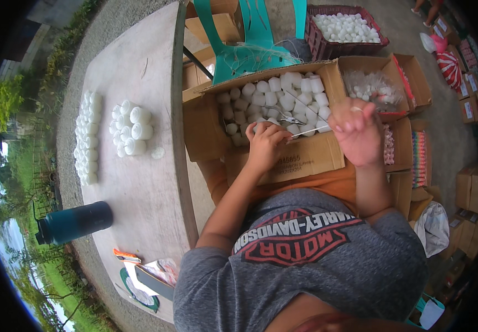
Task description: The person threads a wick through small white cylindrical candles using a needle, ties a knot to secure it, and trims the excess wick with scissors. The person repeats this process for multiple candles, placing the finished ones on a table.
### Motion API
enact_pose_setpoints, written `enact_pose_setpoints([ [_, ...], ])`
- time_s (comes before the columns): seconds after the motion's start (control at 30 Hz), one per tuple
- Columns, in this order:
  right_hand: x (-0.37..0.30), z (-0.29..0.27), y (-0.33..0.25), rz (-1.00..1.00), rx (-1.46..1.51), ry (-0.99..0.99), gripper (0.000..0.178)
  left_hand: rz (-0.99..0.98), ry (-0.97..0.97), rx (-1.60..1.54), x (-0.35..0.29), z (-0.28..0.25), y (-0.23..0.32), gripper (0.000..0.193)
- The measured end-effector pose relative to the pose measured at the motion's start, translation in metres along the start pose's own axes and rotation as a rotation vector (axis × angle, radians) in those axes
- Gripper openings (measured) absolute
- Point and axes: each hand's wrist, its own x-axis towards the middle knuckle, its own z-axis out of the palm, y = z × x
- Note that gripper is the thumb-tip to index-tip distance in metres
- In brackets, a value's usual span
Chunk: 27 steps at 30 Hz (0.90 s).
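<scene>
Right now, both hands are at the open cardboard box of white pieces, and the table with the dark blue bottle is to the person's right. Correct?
No, wrong side: the head view shows the table with the dark blue bottle to the person's left. The left hand and right hand are at the box of white pieces.
</scene>
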Motion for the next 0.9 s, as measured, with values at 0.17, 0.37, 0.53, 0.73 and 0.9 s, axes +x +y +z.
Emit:
enact_pose_setpoints([
  [0.17,-0.003,0.02,-0.006,0.322,-0.259,-0.015,0.046,-0.535,0.192,-0.842,0.044,0.045,-0.11,0.051],
  [0.37,-0.004,0.036,-0.013,0.233,-0.888,-0.091,0.034,-0.602,0.379,-0.102,0.075,0.086,-0.139,0.046],
  [0.53,-0.017,0.034,-0.001,0.157,-0.667,0.064,0.012,-0.423,0.263,-0.138,0.065,0.073,-0.147,0.042],
  [0.73,-0.014,0.043,0.003,0.153,-0.818,0.103,0.026,-0.349,0.142,-0.18,0.057,0.057,-0.153,0.036],
  [0.9,-0.009,0.049,-0.005,0.03,-0.973,0.134,0.027,-0.742,0.291,-1.056,0.047,0.043,-0.128,0.034],
])
